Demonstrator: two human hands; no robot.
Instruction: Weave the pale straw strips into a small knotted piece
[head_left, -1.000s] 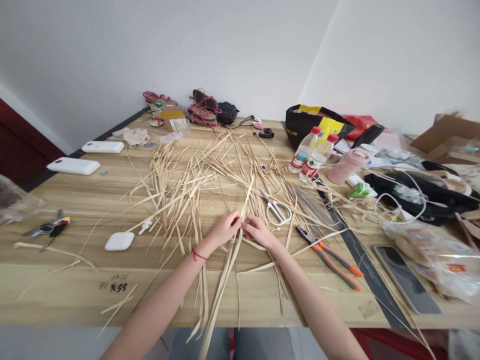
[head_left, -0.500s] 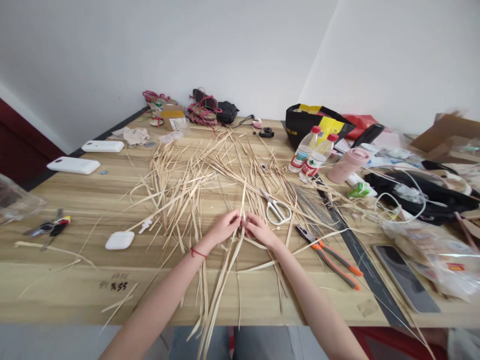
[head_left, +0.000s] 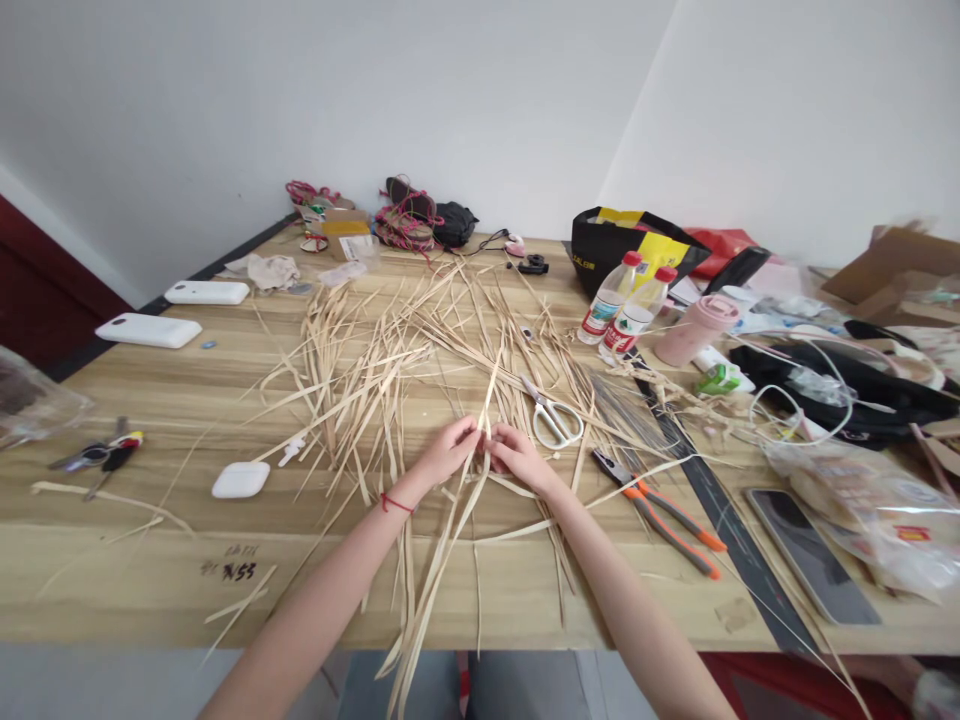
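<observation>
My left hand (head_left: 446, 455) and my right hand (head_left: 516, 456) meet at the middle of a wooden table (head_left: 150, 400), fingertips pinched together on a long pale straw strip (head_left: 450, 520). The strip runs from beyond the hands down past the table's front edge. A red string circles my left wrist. A wide heap of loose straw strips (head_left: 390, 350) spreads behind the hands. White scissors (head_left: 553, 418) lie just right of my right hand. Orange-handled pliers (head_left: 660, 512) lie further right.
A white earbud case (head_left: 240, 480) lies left. Two white power banks (head_left: 148, 330) sit far left, keys (head_left: 97, 458) at the left edge. Two bottles (head_left: 622, 305), a pink cup (head_left: 696, 332), a black bag (head_left: 630, 245), a phone (head_left: 814, 555), a black ruler (head_left: 720, 520) and plastic bags crowd the right.
Both hands stay pinched on the strip and have crept slightly up the table. The strip's upper end has swayed a little.
</observation>
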